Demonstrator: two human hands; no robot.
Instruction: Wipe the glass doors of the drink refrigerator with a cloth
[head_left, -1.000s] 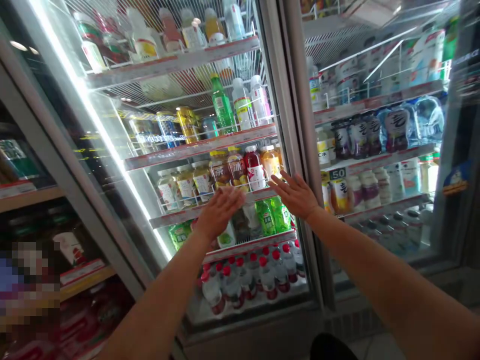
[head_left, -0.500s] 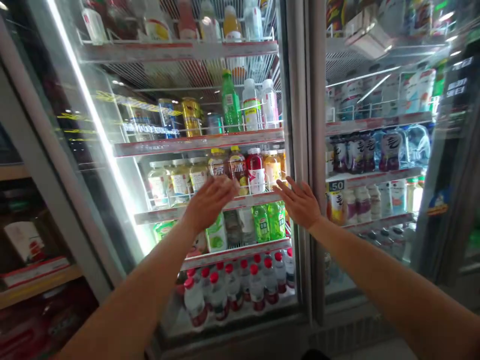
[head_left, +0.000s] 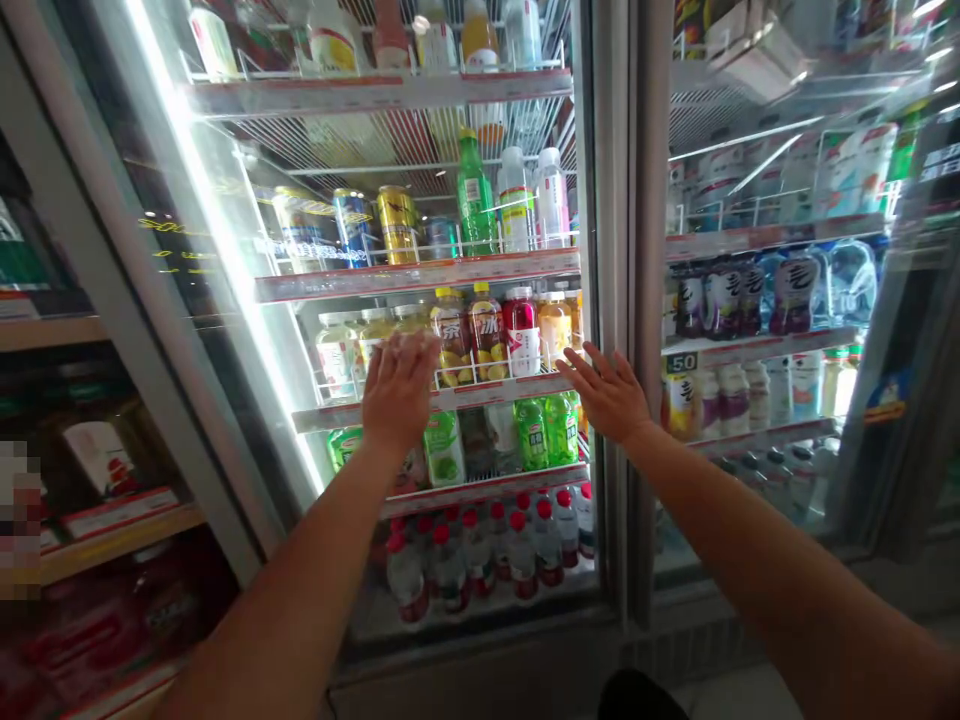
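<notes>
My left hand (head_left: 399, 392) is raised in front of the glass door, fingers stretched upward, with nothing seen in it. It overlaps the pale yellow jars (head_left: 336, 355) on the middle shelf and hides part of them. Just to its right stand brown tea bottles with yellow caps (head_left: 452, 340). My right hand (head_left: 611, 395) is held up with fingers spread before the door frame (head_left: 611, 250), nearest to an orange-yellow drink bottle (head_left: 555, 328) and a dark red drink bottle (head_left: 520, 330). Whether either hand touches the glass I cannot tell.
Red-capped water bottles (head_left: 450, 575) fill the bottom level. Above them are green drink bottles (head_left: 532, 435); higher up, cans (head_left: 396, 225) and a green bottle (head_left: 474, 200). A second cooler section with purple-labelled bottles (head_left: 793, 295) is on the right, a wooden-edged shelf (head_left: 112, 548) on the left.
My left hand has turned more upright and shifted left, away from the tea bottles. My right hand's fingers are spread a little wider. The view has shifted slightly, moving the shelves rightward.
</notes>
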